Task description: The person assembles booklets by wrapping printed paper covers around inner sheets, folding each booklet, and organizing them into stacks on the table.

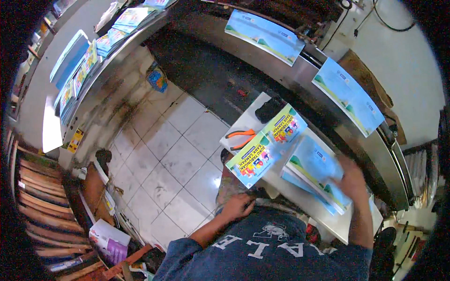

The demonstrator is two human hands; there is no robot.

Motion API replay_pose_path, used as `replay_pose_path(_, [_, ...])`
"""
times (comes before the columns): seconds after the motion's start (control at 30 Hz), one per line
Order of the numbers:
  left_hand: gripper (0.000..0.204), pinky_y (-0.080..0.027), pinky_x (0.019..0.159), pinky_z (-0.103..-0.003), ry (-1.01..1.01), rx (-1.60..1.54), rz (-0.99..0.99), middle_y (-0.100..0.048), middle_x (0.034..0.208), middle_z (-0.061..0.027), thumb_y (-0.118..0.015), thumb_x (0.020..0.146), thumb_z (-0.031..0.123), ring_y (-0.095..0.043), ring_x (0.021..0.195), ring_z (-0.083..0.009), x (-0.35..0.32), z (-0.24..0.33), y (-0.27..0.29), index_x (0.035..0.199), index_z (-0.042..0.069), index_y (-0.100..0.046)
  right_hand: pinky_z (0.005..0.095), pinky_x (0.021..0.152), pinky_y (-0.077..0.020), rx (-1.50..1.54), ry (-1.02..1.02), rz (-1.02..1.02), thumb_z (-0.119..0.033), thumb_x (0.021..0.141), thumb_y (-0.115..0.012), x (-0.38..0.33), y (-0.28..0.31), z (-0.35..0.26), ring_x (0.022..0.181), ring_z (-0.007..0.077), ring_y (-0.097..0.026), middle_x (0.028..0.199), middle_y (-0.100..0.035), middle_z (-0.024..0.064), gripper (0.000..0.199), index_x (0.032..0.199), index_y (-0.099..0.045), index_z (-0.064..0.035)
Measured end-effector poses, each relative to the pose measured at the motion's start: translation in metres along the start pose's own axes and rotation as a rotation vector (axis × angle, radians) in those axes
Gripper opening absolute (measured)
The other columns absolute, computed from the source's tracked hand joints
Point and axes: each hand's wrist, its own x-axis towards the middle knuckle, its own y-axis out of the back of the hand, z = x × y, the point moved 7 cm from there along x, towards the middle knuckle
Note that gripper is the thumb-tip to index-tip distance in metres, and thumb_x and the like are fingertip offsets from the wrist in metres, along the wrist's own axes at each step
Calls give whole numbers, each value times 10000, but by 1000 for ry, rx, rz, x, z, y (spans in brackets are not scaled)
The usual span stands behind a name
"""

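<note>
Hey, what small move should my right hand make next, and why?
I'd probably have your right hand gently even up the light-blue printed paper sheets: they lie fanned with staggered edges on the white flat surface, and the hand is right at them, though too blurred to tell whether it touches.

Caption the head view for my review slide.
Motion-blurred right hand at stacked blue sheets on a white table; left hand away from them.
</note>
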Motion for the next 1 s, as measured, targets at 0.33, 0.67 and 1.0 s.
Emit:
replay_pose_path(0.33, [216, -504, 711, -433, -33, 7, -86, -603, 831, -163, -612, 848, 216, -607, 788, -346, 9, 3, -7, 952, 28, -633, 413, 1070, -361, 62, 112, -123, -211, 730, -719, -45, -27, 5, 1260, 348, -445, 1375, -456, 187, 617, 1284, -501, -49])
replay_pose_path(0.67, [189, -499, 676, -440, -35, 23, 4, -603, 814, -161, -614, 840, 202, -606, 745, -348, 6, 0, -4, 931, 37, -625, 498, 823, -479, -105, -248, -52, -280, 894, -524, -12, 56, 66, 1013, 416, -585, 1028, -618, 246, 322, 1112, -604, -55])
replay_pose_path(1.0, [177, -493, 645, -439, -87, 57, 74, -599, 765, -159, -618, 837, 205, -603, 719, -345, 7, 5, 1, 873, 32, -620, 378, 963, -437, -450, 52, 1196, 15, 853, -460, 71, 225, 101, 1180, 310, -539, 1279, -569, 132, 490, 1300, -530, -174])
